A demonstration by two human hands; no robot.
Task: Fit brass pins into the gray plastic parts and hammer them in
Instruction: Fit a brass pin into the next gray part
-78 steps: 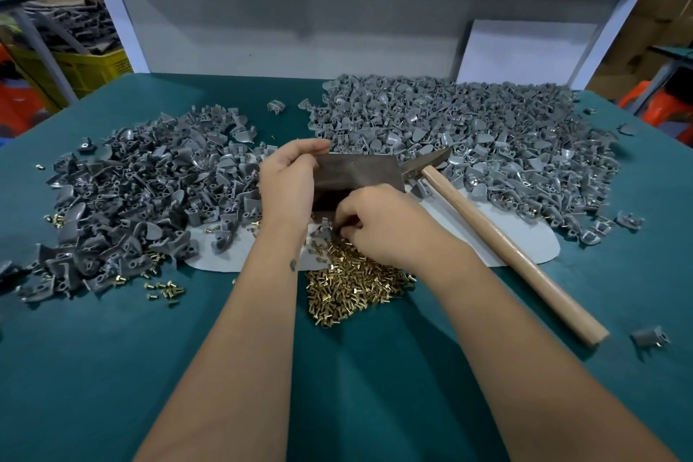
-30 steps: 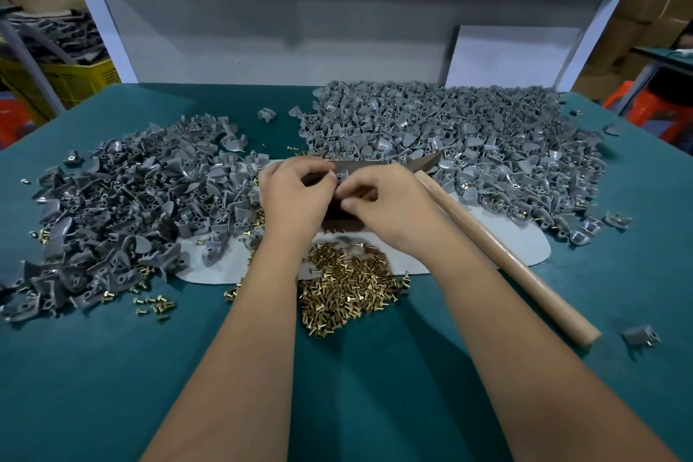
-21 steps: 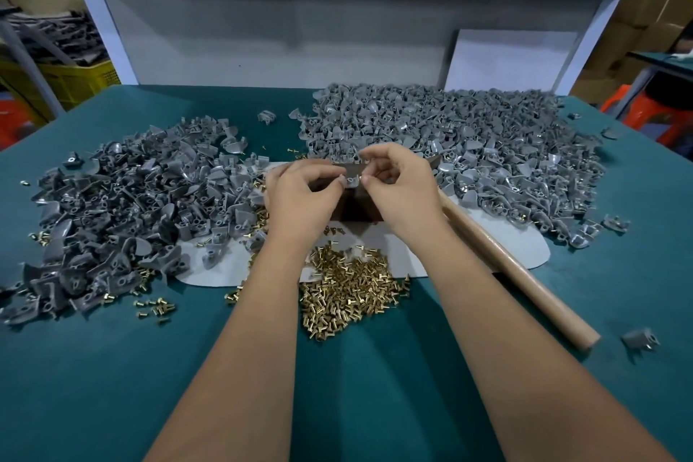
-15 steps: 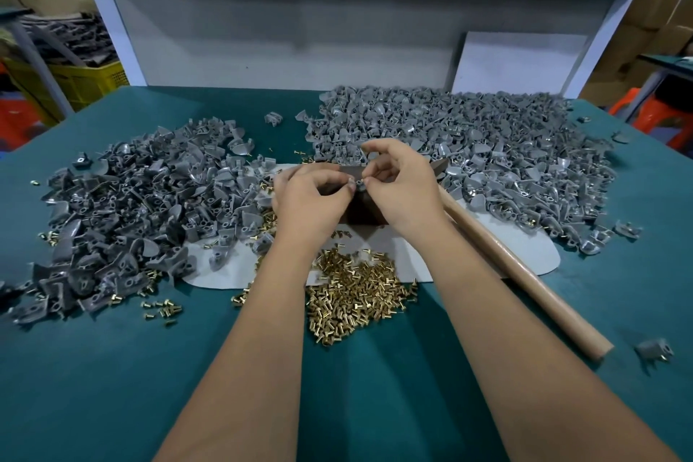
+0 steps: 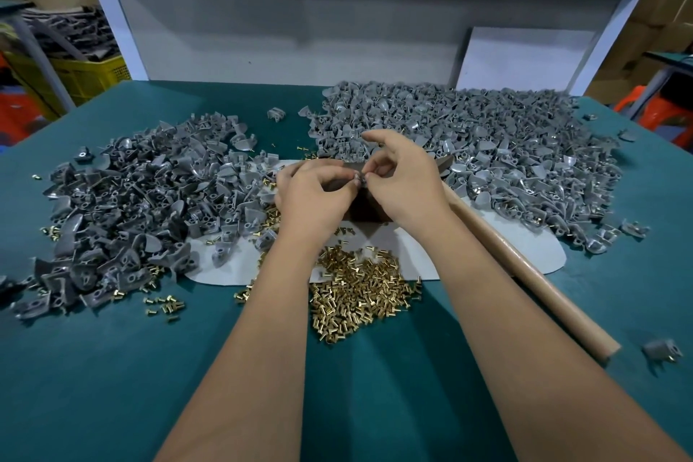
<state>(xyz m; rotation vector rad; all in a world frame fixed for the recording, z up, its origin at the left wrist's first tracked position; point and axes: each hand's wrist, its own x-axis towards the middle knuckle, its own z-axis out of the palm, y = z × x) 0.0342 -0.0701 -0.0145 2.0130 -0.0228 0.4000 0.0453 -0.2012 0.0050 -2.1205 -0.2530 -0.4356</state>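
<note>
Left hand [image 5: 313, 195] and right hand [image 5: 403, 184] meet fingertip to fingertip, curled fingers pinching one small gray plastic part [image 5: 360, 177] above the dark block [image 5: 365, 212]. Brass pins [image 5: 360, 293] lie heaped just near of it; the hammer handle [image 5: 525, 274] lies right.

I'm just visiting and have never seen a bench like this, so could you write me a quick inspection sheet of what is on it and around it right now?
Surface: teal table, with a pale sheet under the work area.
Job's things: left heap of gray parts; larger right heap; brass pins piled near the forearms; hammer handle lying diagonally; dark block below the hands.
Clutter: stray pins; one lone gray part.
Hands: left hand and right hand pinch one small gray part between them.
Cables: nothing seen.
Surroundings: white frame, yellow crate, orange stool.
</note>
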